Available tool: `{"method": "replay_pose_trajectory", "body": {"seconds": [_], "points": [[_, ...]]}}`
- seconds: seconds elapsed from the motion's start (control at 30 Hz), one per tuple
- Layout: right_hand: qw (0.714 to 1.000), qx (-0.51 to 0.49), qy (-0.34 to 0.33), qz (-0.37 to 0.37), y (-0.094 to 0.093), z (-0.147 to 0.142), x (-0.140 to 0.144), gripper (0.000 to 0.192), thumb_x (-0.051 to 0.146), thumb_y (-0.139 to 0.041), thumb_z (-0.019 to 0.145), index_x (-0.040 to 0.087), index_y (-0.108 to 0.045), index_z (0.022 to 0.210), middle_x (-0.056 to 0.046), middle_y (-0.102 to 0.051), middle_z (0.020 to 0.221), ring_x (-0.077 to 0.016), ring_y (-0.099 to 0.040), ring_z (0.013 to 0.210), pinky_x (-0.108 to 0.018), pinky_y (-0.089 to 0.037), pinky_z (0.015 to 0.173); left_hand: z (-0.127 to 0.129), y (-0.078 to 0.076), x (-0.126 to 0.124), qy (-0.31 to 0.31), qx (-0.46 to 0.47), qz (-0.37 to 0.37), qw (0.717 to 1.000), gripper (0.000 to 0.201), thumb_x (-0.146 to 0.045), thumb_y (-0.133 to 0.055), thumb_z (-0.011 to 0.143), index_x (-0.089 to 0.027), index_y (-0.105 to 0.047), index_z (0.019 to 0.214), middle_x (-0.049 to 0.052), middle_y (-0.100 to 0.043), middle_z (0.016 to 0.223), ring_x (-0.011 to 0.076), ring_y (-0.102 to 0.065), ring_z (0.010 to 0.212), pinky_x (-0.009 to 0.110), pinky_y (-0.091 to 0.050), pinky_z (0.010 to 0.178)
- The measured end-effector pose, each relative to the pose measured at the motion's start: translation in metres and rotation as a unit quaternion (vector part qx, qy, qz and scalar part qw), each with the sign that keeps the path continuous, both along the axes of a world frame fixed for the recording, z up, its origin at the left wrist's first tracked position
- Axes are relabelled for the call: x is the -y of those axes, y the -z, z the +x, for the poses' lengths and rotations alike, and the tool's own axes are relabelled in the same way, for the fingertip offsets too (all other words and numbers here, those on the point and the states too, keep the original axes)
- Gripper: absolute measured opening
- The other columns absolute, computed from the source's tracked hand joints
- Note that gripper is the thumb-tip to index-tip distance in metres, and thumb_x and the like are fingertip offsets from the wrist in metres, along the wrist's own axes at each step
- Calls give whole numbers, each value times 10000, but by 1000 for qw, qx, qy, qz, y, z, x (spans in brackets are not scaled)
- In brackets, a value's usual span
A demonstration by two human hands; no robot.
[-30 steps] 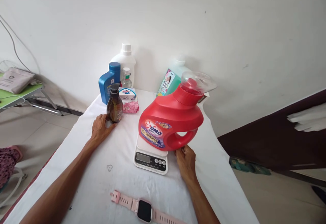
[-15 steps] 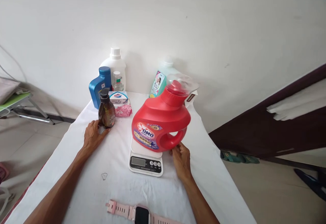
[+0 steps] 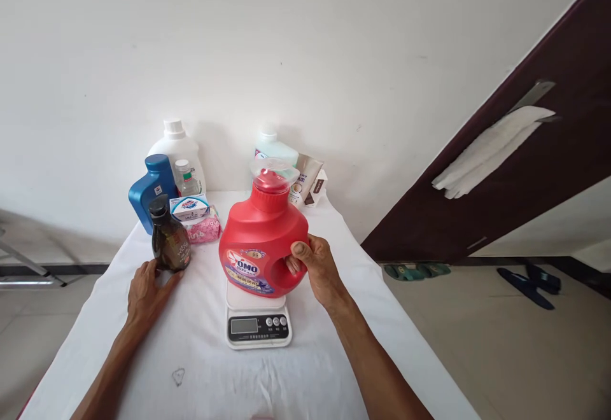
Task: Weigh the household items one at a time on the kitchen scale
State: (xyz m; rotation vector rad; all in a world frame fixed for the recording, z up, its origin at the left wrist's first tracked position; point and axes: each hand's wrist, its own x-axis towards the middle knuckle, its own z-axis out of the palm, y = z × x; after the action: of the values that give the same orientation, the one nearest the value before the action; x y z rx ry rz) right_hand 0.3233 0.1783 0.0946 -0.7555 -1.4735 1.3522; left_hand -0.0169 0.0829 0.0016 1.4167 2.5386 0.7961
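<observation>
A red detergent jug (image 3: 258,242) with a clear cap stands on a small white kitchen scale (image 3: 258,321). My right hand (image 3: 319,268) is closed around the jug's handle, fingers through the loop. My left hand (image 3: 147,293) rests flat on the white cloth, fingers apart, touching the base of a dark brown pump bottle (image 3: 169,243).
Behind stand a blue bottle (image 3: 149,192), a white jug (image 3: 177,147), a small clear bottle (image 3: 185,179), a soap box (image 3: 189,206) on a pink packet (image 3: 204,229), a pale green bottle (image 3: 273,147) and a tube (image 3: 305,178). A dark door (image 3: 525,172) is at the right; slippers (image 3: 417,270) lie on the floor.
My right hand rose from the jug's base and gripped its handle. The jug now stands upright on the scale. The view shifted right and up, so the pink watch left view.
</observation>
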Motion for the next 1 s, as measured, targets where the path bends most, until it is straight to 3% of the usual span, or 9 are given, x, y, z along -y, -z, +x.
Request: {"method": "replay_pose_trajectory", "body": {"seconds": [0.17,0.3,0.57,0.77,1.0], "points": [[997,-46,63,-23,9,-11,1,673,760,-799,746,258,-372,610,82,-294,514,-82,-238,488,-275,-186,476,0,1,0,1,-1,10,1000,489,-670,-541,776,-226,-624,964,157,-718,1001,391,-694,1046,494,-552,918],[989,-71,122,-31,4,-7,3,692,766,-803,729,263,-355,569,81,-280,481,-79,-230,469,-271,-195,450,0,1,0,5,9,20,1000,484,-672,-538,768,-233,-609,960,160,-725,1014,396,-689,1052,509,-546,938],[959,-97,263,37,-13,58,-30,717,776,-817,717,251,-384,491,68,-330,440,-77,-283,416,-269,-219,421,0,3,0,6,8,15,1000,467,-686,-526,763,-249,-579,919,163,-725,1025,394,-684,1044,496,-539,911],[932,-73,353,31,8,93,-76,697,730,-850,722,247,-399,499,73,-339,458,-79,-286,436,-272,-216,416,1,3,-2,-13,11,18,1000,479,-711,-557,716,-264,-565,890,143,-729,977,397,-693,1013,492,-551,894],[908,-86,411,-11,34,99,-125,722,819,-837,636,247,-426,478,68,-351,417,-84,-303,414,-274,-234,394,2,0,-2,-17,10,10,1000,485,-728,-558,708,-266,-554,852,147,-727,961,381,-687,985,480,-550,896]]}}
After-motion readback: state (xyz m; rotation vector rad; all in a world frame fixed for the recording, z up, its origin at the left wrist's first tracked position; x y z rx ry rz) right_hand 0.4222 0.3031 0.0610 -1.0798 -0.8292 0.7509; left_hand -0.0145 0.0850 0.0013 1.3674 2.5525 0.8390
